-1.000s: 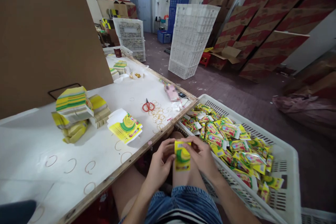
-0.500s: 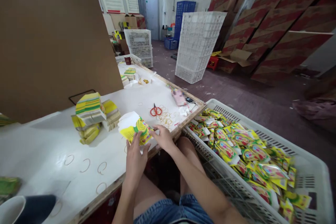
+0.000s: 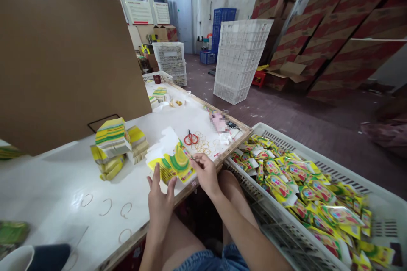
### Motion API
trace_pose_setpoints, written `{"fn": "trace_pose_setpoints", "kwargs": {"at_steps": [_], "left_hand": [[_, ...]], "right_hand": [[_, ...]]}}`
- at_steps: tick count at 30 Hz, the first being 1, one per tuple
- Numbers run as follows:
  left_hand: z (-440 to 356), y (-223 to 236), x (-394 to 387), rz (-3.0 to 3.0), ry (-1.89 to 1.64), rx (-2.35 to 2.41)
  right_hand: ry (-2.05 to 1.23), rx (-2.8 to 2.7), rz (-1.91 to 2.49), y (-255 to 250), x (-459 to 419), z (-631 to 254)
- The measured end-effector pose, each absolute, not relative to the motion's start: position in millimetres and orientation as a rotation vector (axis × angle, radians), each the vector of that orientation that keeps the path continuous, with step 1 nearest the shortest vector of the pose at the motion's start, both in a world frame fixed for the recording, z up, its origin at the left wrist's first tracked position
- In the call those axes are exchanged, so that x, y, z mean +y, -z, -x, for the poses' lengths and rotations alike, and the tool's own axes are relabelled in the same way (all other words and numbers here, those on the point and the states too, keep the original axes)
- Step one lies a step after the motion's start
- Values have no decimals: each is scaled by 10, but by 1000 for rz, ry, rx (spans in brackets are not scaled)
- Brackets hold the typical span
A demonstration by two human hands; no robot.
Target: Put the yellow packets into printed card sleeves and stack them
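Several flat yellow-and-green printed cartons (image 3: pixel 173 163) with white flaps lie fanned out near the table's front edge. My right hand (image 3: pixel 206 174) pinches their right edge between thumb and fingers. At their near left side is my left hand (image 3: pixel 161 192), its fingers spread; the fingertips are at the cartons, but firm contact cannot be made out. Bundled stacks of similar cartons (image 3: pixel 111 133) stand to the left on the white table (image 3: pixel 63 190). Beyond my right hand lie red-handled scissors (image 3: pixel 191 137) and loose rubber bands (image 3: pixel 203 146).
A white plastic crate (image 3: pixel 346 169) holding many yellow packets stands right of the table. A large cardboard sheet (image 3: pixel 70 59) rises at the left. A dark blue and white cup (image 3: pixel 47 257) sits at near left. Stacked white crates (image 3: pixel 241 59) stand on the floor.
The cartons have spread into a wider fan. My left hand has drawn back slightly with its fingers opening, while the right stays at their right edge. The view has tilted up a little.
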State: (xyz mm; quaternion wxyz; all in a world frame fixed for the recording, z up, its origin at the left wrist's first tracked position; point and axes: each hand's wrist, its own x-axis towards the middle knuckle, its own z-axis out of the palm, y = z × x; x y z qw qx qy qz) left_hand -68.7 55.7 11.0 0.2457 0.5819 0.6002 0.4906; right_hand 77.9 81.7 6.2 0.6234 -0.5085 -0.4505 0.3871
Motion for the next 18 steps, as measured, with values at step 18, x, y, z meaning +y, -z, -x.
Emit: {"fn": "trace_pose_setpoints", "kwargs": {"at_steps": [18], "left_hand": [[-16,-59,220,-951,-1151,668]], "right_hand": [[-1247,-747,1066,-37,-143,-1284]]}}
